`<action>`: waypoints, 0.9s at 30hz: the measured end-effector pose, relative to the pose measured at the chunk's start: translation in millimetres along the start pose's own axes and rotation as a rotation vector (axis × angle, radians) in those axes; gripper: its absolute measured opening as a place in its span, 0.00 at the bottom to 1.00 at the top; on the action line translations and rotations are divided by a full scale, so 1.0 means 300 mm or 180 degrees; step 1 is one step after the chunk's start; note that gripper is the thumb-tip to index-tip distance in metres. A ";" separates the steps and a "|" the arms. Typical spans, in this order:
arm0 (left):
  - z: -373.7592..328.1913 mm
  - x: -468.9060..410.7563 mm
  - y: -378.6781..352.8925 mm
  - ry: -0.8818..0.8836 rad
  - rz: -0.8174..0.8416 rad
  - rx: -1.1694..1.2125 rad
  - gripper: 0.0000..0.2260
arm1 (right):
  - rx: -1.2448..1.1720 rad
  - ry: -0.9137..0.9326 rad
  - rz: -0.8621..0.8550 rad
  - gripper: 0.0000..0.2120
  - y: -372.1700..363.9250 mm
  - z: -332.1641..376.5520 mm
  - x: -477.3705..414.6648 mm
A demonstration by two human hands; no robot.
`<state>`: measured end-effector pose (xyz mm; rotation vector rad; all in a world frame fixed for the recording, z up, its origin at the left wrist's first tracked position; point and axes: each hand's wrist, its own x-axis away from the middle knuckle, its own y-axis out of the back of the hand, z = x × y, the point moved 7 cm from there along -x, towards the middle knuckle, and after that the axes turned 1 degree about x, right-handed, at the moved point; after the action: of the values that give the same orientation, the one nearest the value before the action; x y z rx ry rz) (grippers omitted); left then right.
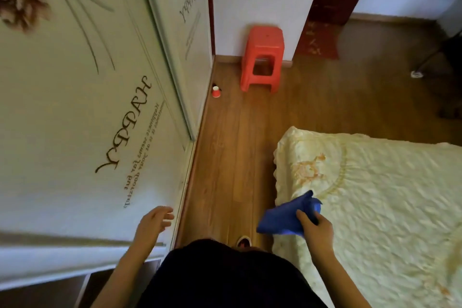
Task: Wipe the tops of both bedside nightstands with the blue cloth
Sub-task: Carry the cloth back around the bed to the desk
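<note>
Blue cloth (282, 217): soft, crumpled and loosely folded, pinched at its right edge between thumb and fingers (303, 215); most of it hangs left of and below the fingertips, one corner pointing upward beyond them.

Both bare forearms reach forward from the dark-clothed torso at the near edge of the view. The left hand (153, 220) is out to the left, empty, its fingers (167, 212) loosely spread and slightly curled, palm turned inward. The right hand (316, 229) is on the right, a little nearer, its fingers closed around a bunched blue cloth (285, 217), thumb on top.
</note>
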<state>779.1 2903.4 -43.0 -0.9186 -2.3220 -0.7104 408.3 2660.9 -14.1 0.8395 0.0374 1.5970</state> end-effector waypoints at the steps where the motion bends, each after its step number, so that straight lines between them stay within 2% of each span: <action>1: -0.046 -0.032 0.004 -0.0018 -0.0078 -0.0058 0.12 | -0.0014 0.0077 0.0117 0.14 -0.030 0.083 -0.059; 5: -0.175 -0.168 -0.013 0.0112 -0.0259 -0.0075 0.12 | -0.0054 0.0319 0.0387 0.16 -0.151 0.367 -0.284; 10: -0.340 -0.427 -0.082 0.0386 -0.0321 0.0029 0.12 | 0.0004 0.0355 0.0408 0.16 -0.285 0.595 -0.598; 13: -0.529 -0.645 -0.148 0.0356 -0.0155 -0.0011 0.11 | -0.0065 0.0264 0.0249 0.14 -0.327 0.708 -0.793; 18: -1.016 -1.007 -0.326 0.0233 0.0318 0.0040 0.11 | -0.0196 -0.0128 -0.0330 0.15 -0.279 0.851 -1.039; 22: -1.417 -1.235 -0.531 -0.0175 0.0724 -0.0113 0.12 | -0.0234 -0.0370 -0.0766 0.17 -0.223 0.945 -1.182; 27: -1.722 -1.467 -0.768 -0.0338 0.1242 -0.0395 0.12 | -0.0454 -0.0757 -0.1050 0.16 -0.178 1.006 -1.375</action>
<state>1032.2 2233.3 -18.5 -1.4457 -2.1100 -0.6558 598.4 2183.4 -19.1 0.8577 -0.1021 1.1708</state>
